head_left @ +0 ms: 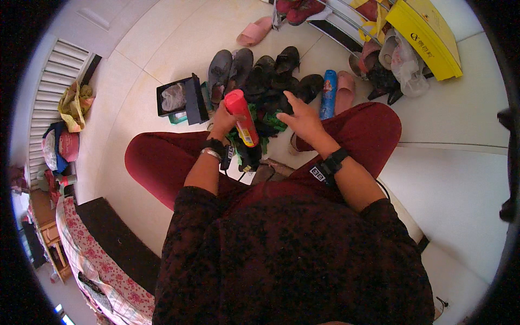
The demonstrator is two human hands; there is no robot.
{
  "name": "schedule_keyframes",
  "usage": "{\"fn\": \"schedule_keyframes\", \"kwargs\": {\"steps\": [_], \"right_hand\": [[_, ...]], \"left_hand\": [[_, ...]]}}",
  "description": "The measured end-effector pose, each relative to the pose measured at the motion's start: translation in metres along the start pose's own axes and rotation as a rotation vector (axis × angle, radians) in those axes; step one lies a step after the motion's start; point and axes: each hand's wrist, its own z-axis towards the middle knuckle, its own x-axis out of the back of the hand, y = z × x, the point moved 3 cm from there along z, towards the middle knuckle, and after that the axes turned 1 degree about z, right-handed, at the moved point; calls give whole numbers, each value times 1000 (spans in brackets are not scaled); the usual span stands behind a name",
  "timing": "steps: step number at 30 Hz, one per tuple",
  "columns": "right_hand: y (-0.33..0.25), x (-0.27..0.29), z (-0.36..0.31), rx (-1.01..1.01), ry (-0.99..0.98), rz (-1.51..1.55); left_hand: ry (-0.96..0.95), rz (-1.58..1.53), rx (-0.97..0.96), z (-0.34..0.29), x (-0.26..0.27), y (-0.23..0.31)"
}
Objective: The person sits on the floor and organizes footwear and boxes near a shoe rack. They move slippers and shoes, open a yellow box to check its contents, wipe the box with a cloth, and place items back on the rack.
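Red can, tilted, left of the blue can and gripped by the left hand, fingers curled round its side. Right hand: nearer the wearer than the blue can and slightly left, thumb and fingers spread. Green and black material: left of the blue can. Pink slipper: just right of it. Dark shoes: farther left. Black box: well left. Yellow box: beyond, to the right.
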Motion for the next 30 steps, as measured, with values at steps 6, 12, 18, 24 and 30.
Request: {"fn": "schedule_keyframes", "kwargs": {"steps": [6,12,18,24,30], "right_hand": [[-5,-6,-8,41,-23,-49],[-2,-16,-11,67,-114,-55],[-33,5,-10,142,-113,81],[-47,125,4,101,-9,332],[10,281,-9,-94,796,1188]], "left_hand": [[-44,206,46,-10,-20,20],[52,-247,628,-4,8,-75],[200,276,228,-15,33,-145],[418,221,406,11,15,-107],[315,-138,542,30,-15,-97]]}}
